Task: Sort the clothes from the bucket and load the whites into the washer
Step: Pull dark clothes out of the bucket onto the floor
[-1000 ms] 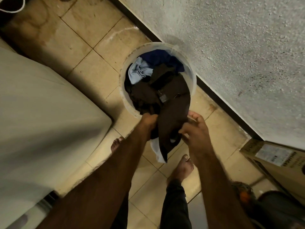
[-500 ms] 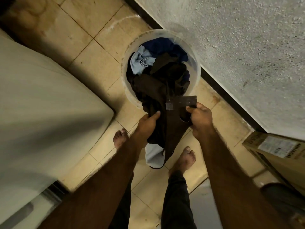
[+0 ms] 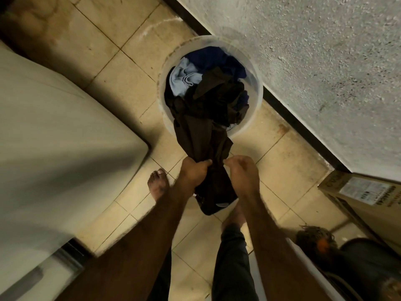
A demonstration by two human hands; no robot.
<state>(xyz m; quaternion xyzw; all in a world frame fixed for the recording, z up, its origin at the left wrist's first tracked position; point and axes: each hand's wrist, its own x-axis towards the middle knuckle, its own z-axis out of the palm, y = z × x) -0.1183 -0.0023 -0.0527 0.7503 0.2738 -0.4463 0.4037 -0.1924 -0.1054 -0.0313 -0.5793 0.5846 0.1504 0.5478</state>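
Dark brown cloth, nearly black, is what both hands have hold of: one garment (image 3: 201,135) twisted into a thick rope. Nearest me are the person's bare forearms and a dark trouser leg (image 3: 232,257), with a bare foot (image 3: 157,183) flat on the floor (image 3: 130,83). The left hand (image 3: 193,172) is clenched round the garment with its fingers wrapped over the bunch. The right hand (image 3: 243,170) pinches the same bunch just beside it, fingers curled in. Below the fists the loose end hangs limp above the tiles, with a small pale patch near its bottom edge. Above them the fabric runs in creased folds up over the near rim of the bucket (image 3: 258,88) and into the heap inside.

That bucket is round, pale and slightly see-through plastic, and stands on the floor against the wall (image 3: 314,61). In it lie a crumpled light blue cloth (image 3: 182,80) on the left, a navy piece (image 3: 212,57) at the far side and more dark folds in the middle. No white item shows on top of the heap.

Square beige tiles cover the floor, glossy and stained. At the left the washer (image 3: 54,131) shows as a smooth, pale body with a rounded corner. At the right sits a cardboard box (image 3: 368,192) with a printed label. Beyond the bucket the wall is rough grey plaster above a dark skirting (image 3: 299,124).
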